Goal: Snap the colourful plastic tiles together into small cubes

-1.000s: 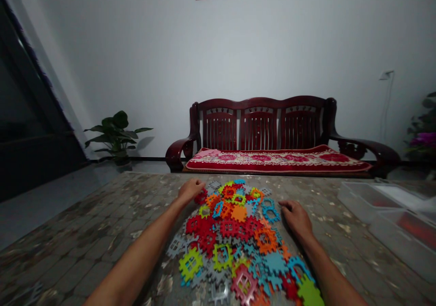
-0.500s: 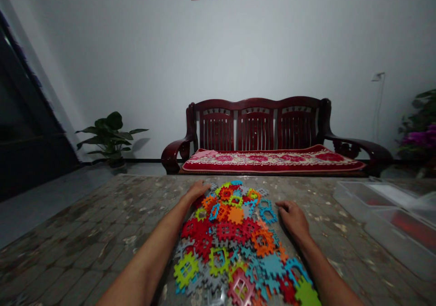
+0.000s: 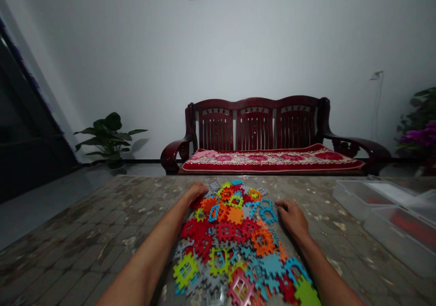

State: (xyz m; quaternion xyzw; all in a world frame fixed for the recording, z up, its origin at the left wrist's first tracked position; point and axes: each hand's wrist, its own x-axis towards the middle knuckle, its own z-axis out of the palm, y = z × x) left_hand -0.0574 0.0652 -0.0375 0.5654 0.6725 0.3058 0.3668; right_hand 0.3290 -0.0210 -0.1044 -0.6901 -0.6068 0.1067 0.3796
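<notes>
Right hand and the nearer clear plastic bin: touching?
Apart. The head view shows it: a broad strip of patterned tabletop separates the right hand from the nearer clear plastic bin.

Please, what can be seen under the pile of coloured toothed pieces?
Under the pile of toothed pieces lies the patterned tabletop, which shows around the pile. The overlapping pieces cover its middle, so I cannot tell whether anything else lies hidden there.
</notes>
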